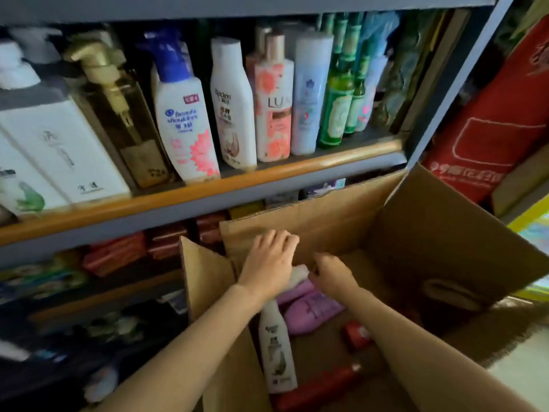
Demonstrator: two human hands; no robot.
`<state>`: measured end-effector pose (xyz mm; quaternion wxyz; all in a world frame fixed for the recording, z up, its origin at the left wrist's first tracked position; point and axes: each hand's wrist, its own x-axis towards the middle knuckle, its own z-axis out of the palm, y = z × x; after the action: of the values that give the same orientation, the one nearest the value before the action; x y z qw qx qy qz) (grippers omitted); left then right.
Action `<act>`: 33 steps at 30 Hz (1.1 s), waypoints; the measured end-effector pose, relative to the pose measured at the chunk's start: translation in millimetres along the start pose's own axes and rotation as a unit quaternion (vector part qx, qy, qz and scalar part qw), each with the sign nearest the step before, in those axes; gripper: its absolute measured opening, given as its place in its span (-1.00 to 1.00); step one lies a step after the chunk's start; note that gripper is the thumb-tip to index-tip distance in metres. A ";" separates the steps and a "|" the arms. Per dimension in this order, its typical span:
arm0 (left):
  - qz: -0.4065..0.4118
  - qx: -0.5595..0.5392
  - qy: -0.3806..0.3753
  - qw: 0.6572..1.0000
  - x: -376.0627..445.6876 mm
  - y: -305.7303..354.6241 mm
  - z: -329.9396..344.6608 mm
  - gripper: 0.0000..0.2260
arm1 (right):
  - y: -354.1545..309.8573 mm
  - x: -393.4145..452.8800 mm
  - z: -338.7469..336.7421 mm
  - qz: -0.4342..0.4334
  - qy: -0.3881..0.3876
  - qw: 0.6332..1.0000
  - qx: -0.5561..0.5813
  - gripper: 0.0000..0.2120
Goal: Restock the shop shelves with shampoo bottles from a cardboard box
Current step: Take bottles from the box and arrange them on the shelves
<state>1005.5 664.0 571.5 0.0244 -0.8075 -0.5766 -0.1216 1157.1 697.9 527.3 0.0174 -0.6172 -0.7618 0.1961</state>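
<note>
Both hands [269, 263] in cardboard box [430, 248]

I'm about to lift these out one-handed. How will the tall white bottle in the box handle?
The white bottle looks like rigid plastic, so it is probably stiff, and fairly heavy if full. Its smooth, glossy, tapering body may slip in one hand. It is tall and narrow and leans against the cardboard box, so it would likely tip if stood loosely.

Brown cardboard box [430, 233], white bottle [277, 349], purple bottle [312, 313], red bottles [320, 388], orange-edged grey shelf [208, 188]
</note>
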 end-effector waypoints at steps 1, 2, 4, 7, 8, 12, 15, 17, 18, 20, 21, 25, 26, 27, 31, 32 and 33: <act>-0.020 0.008 -0.025 0.999 -5.4 -6.6 3.5 -0.64 | -7.0 -3.5 14.1 -0.053 -0.104 0.992 -0.040 -0.67; -0.046 0.010 -0.045 0.998 -10.1 -14.6 5.7 -0.63 | -15.6 -5.0 26.6 -0.094 -0.179 0.977 -0.068 -0.58; -0.087 0.017 -0.056 0.994 -21.1 -27.6 8.9 -0.62 | -33.0 -7.5 48.1 -0.127 -0.255 0.956 -0.075 -0.40; -0.069 0.024 -0.074 0.995 -35.5 -34.2 14.5 -0.58 | -41.2 -11.6 79.6 -0.122 -0.281 0.951 -0.046 -0.25; -0.061 0.019 -0.079 0.995 -38.9 -33.8 16.1 -0.58 | -40.3 -12.9 88.7 -0.115 -0.273 0.954 -0.036 -0.24; -0.046 0.012 -0.063 0.997 -40.7 -32.1 21.4 -0.63 | -49.4 -12.3 98.9 -0.082 -0.189 0.975 0.080 -0.35; -0.060 -0.005 -0.068 0.996 -40.8 -32.1 19.7 -0.63 | -58.5 -11.0 96.9 -0.082 -0.171 0.972 0.141 -0.57; -0.073 -0.023 -0.078 0.994 -38.5 -32.5 13.8 -0.62 | -54.1 -12.4 85.3 -0.071 -0.156 0.975 0.139 -0.70; -0.084 -0.040 -0.096 0.991 -36.9 -33.1 10.0 -0.62 | -50.7 -12.6 74.0 -0.061 -0.149 0.977 0.137 -0.69; -0.127 -0.120 -0.152 0.973 -29.6 -36.2 -0.1 -0.64 | -48.0 -11.2 35.2 -0.061 -0.134 0.982 0.114 -0.68; -0.152 -0.179 -0.196 0.952 -24.1 -38.7 -6.0 -0.64 | -50.4 -9.8 7.3 -0.073 -0.126 0.984 0.100 -0.70; -0.155 -0.336 -0.323 0.871 -1.7 -37.2 -49.6 -0.51 | -80.5 -8.5 -123.7 -0.119 -0.057 0.982 0.135 -0.67; -0.150 -0.367 -0.303 0.867 3.6 -36.2 -65.2 -0.51 | -91.1 -11.6 -154.4 -0.135 -0.031 0.975 0.172 -0.67; -0.142 -0.405 -0.265 0.863 9.1 -35.3 -82.9 -0.52 | -103.5 -17.0 -183.7 -0.149 -0.001 0.968 0.202 -0.69; -0.088 -0.532 -0.068 0.839 31.2 -36.9 -173.7 -0.65 | -151.4 -38.9 -273.3 -0.218 0.134 0.899 0.356 -0.78; -0.075 -0.538 -0.025 0.839 34.7 -38.2 -199.6 -0.69 | -161.1 -44.1 -288.6 -0.237 0.153 0.873 0.398 -0.80; -0.063 -0.535 0.016 0.842 37.8 -41.8 -223.9 -0.73 | -170.1 -49.8 -300.8 -0.254 0.164 0.856 0.420 -0.80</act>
<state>940.2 672.7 792.7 -0.4102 -0.6551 -0.4708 -0.4253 1090.9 706.7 870.0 0.4487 -0.3598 -0.7234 0.3820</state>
